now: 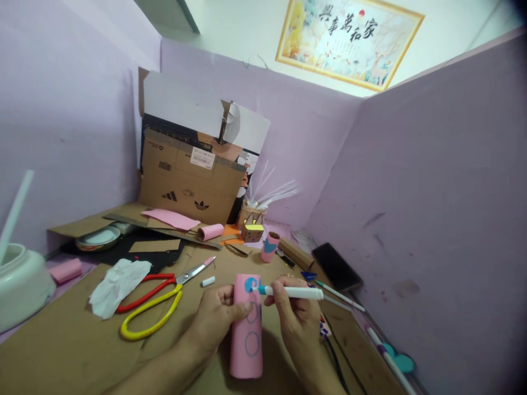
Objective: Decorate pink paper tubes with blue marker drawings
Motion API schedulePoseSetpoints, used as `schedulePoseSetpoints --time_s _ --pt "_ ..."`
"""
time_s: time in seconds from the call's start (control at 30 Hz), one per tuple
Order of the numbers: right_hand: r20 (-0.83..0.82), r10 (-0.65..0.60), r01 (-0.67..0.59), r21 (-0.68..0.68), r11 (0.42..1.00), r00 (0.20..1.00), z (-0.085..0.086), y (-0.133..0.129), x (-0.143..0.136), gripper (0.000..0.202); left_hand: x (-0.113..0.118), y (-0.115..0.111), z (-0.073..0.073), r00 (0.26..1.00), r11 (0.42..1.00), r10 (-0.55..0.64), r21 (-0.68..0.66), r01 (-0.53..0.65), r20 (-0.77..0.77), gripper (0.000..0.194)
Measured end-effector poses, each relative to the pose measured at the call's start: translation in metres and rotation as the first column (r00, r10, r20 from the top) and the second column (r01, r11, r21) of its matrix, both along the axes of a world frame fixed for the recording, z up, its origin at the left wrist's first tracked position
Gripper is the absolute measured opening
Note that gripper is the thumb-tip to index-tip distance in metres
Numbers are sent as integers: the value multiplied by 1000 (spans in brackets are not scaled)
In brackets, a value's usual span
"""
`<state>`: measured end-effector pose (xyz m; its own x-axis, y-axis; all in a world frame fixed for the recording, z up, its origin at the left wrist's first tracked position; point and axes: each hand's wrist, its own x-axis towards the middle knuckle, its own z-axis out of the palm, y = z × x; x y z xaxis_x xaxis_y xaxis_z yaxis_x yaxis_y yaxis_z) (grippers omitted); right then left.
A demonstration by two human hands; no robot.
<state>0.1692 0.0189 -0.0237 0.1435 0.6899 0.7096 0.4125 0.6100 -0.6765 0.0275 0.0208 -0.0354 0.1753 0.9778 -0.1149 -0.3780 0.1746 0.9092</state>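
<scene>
My left hand [216,316] grips a pink paper-covered tube [247,359] from its left side, thumb lying across the front. Three circles run down the tube; the top one is partly coloured blue, while the lower two are outlines, the middle one partly behind my thumb. In my right hand [294,315] is a white marker [302,293] with a blue collar, held almost level. Its tip meets the top circle. Left of the tube, a small white marker cap [208,281] lies on the cardboard.
Scissors [164,296] with red and yellow handles lie at left beside a crumpled tissue [117,285]. Behind are a small pink tube [269,247], a cardboard box [191,175] and pink paper [171,219]. A phone [336,266] and a brush [341,296] lie right; a white jar [24,291] stands far left.
</scene>
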Motion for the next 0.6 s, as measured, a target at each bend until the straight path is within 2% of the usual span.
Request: schedulePoseSetpoints --time_s 0.23,0.4,0.6 --pt "47 14 -14 5 1000 999 1 -1 1 27 -1 -1 3 1000 1000 1 -8 -1 -7 26" --pt "-16 35 -36 -49 998 999 -4 3 4 25 0 -1 2 1000 1000 11 -23 -12 -17 30" --pt "-40 34 -38 -107 994 999 -5 4 7 23 -1 -2 3 1000 1000 10 -13 -10 -23 26"
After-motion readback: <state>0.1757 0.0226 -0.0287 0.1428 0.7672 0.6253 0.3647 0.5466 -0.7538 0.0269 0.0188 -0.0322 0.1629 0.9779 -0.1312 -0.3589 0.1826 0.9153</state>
